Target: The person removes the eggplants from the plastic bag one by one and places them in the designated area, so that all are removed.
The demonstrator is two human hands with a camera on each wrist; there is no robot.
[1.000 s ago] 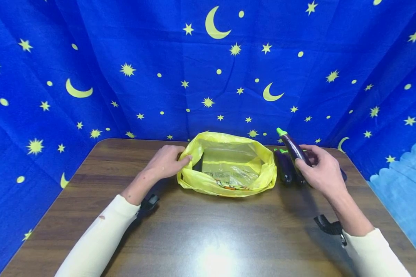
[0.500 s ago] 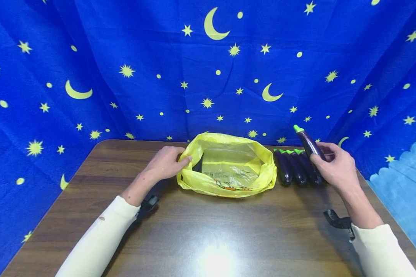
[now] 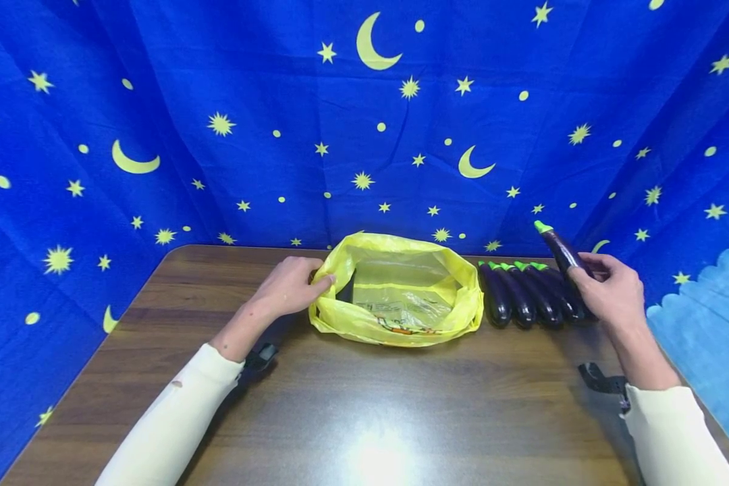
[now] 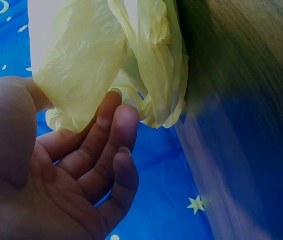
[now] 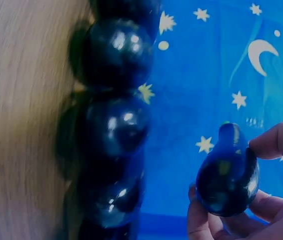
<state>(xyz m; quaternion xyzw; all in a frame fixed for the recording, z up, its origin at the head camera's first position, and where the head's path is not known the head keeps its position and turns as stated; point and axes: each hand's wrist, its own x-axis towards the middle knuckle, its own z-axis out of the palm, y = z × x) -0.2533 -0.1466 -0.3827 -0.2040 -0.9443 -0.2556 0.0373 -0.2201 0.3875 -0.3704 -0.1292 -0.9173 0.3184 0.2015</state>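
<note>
A yellow plastic bag stands on the table with its mouth wide. My left hand pinches its left rim; in the left wrist view the thumb is behind the plastic and the other fingers curl below it. On the right, my right hand grips a dark purple eggplant with a green cap, tilted and raised above the table. Several like eggplants lie side by side between the bag and that hand, caps toward the back. The right wrist view shows the held eggplant apart from the row.
The wooden table ends at the back against a blue curtain with yellow moons and stars. A light blue cloth hangs at the right. Something dark shows inside the bag's left side.
My right hand has moved to the right with the eggplant, away from the bag, uncovering more of the row. The left hand and bag have stayed in place.
</note>
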